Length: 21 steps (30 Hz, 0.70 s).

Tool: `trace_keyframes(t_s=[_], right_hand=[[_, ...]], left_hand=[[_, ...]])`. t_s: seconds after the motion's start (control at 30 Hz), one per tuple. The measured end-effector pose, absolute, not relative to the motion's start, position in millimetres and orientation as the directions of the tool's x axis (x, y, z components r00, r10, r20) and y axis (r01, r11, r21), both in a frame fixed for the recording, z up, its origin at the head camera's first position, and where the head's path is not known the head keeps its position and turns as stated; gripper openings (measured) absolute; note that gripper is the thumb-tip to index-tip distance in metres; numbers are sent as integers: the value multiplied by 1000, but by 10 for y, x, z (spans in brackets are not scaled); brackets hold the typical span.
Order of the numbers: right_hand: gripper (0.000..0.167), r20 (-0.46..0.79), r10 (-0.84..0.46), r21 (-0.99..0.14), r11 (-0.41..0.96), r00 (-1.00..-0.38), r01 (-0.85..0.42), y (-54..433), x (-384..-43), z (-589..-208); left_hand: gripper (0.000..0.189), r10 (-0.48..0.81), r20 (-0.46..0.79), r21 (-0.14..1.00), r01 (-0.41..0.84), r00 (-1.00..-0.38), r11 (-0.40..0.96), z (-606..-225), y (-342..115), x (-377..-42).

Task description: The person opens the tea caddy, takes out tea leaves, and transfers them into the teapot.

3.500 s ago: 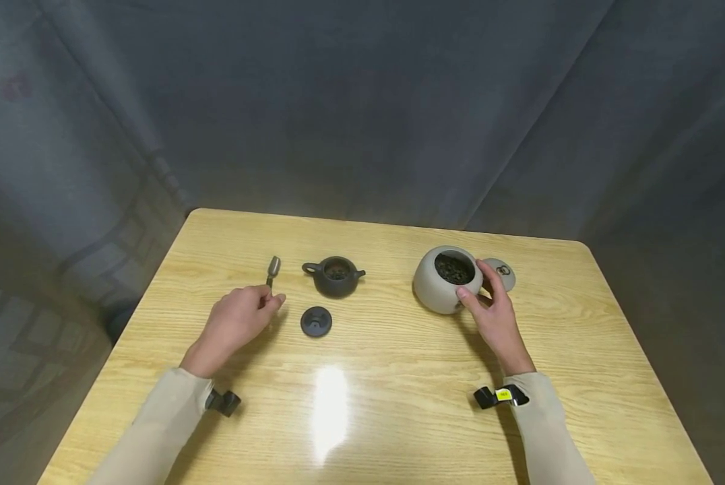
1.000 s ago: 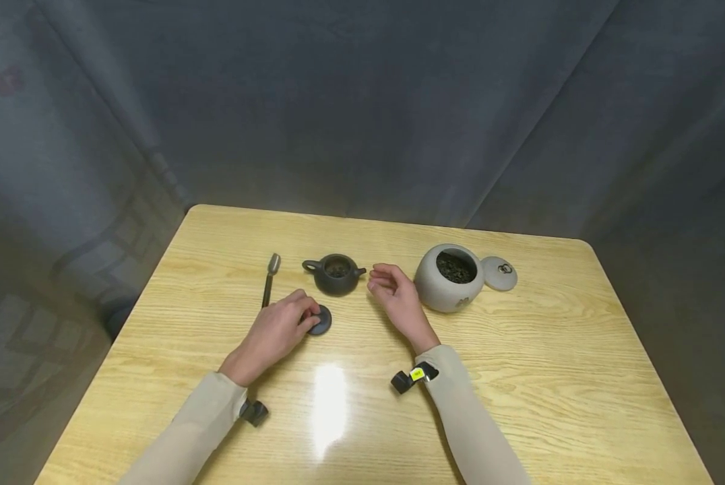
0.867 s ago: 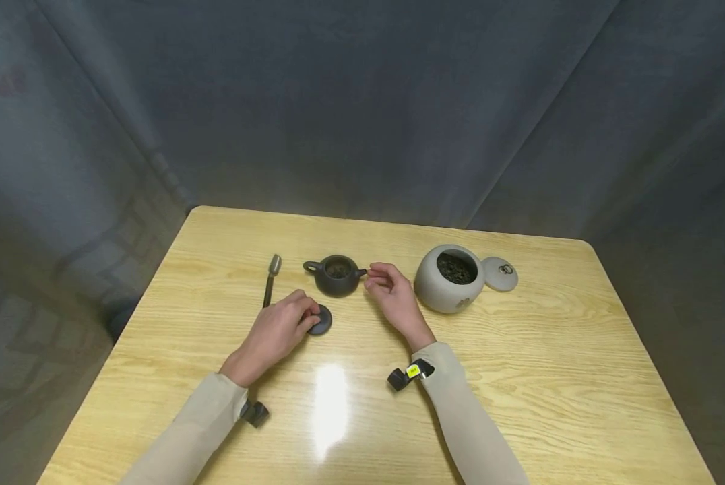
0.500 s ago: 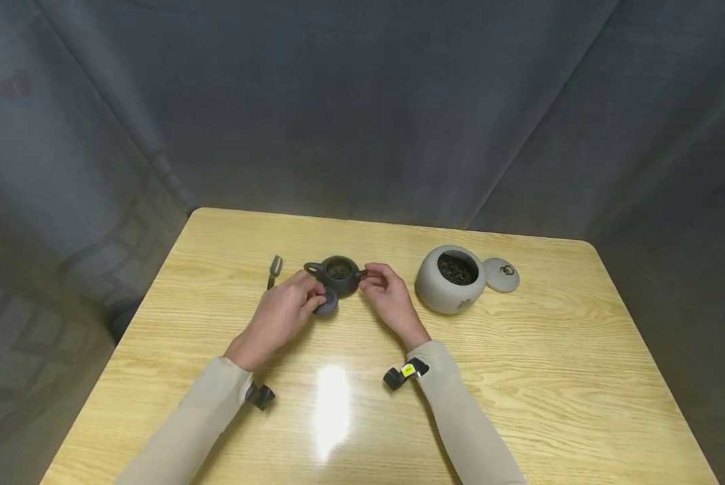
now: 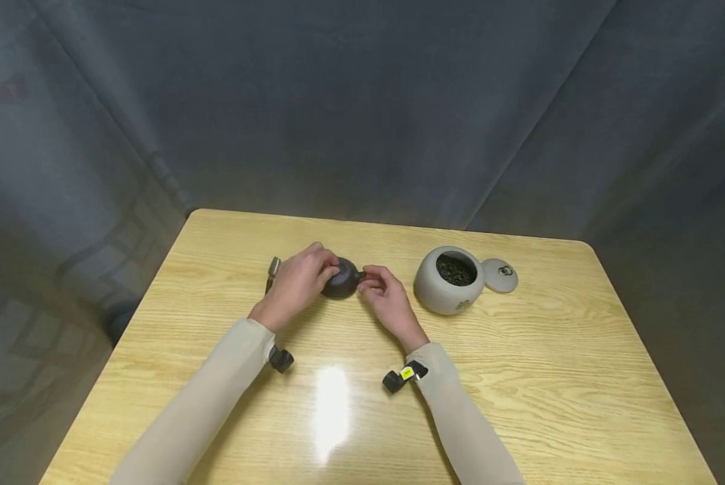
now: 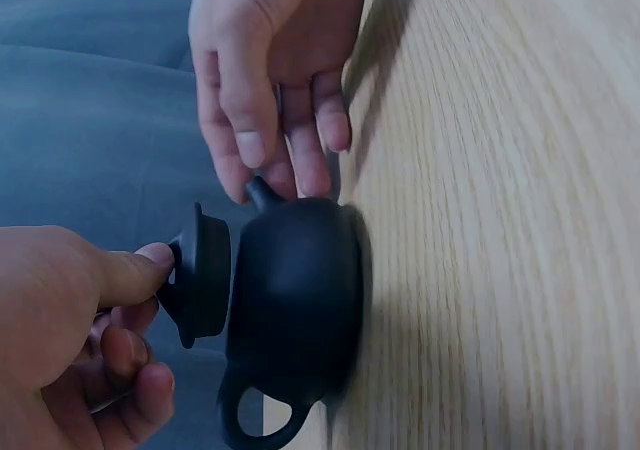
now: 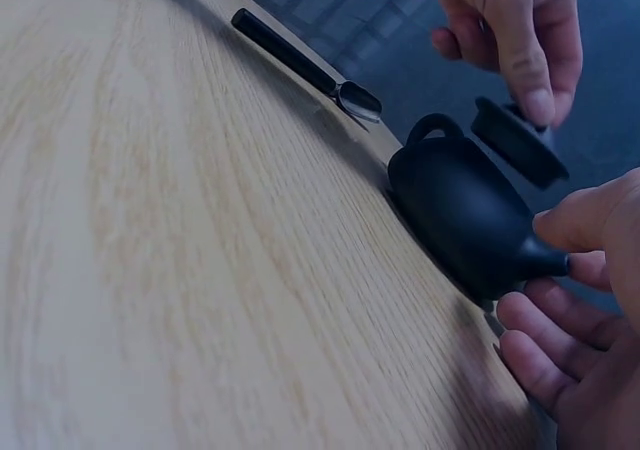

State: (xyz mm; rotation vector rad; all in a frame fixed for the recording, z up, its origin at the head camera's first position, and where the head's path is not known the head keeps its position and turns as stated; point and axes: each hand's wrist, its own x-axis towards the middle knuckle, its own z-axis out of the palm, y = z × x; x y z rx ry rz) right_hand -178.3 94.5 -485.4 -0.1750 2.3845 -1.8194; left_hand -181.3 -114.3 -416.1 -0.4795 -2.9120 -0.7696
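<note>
My left hand (image 5: pixel 300 277) pinches the knob of a dark teapot lid (image 6: pixel 208 280) between thumb and fingers. The lid is held just above the opening of a small dark clay teapot (image 6: pixel 300 290), with a narrow gap between them in both wrist views. The teapot stands upright on the table, its handle (image 7: pixel 432 128) toward the left hand's side. At the spout (image 7: pixel 543 260), my right hand (image 5: pixel 389 300) has its thumb and curled fingers about it, steadying the pot. The lid covers the teapot's opening in the head view.
Right of the hands stands a round grey jar (image 5: pixel 438 289) holding dark tea leaves, with its grey lid (image 5: pixel 500 275) lying beside it. A tea scoop (image 7: pixel 290 55) with a dark handle lies left of the teapot, partly hidden by the left hand in the head view.
The right hand left the jar and came to the teapot spout. The left hand let go of the scoop, picked the teapot lid off the table and brought it up over the pot.
</note>
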Motion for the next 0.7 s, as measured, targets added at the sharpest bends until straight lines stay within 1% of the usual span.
trace_keyframes(t_s=[0.23, 0.7], right_hand=[[44, -34, -169, -961, 275, -985, -14, 938, -1773, -4844], [46, -27, -175, -953, 301, -984, -28, 957, -1767, -4871]], left_hand=[[17, 282, 150, 434, 320, -947, 842, -4206, -1111, -1922], [19, 288, 102, 459, 302, -952, 836, -4281, -1100, -1994]])
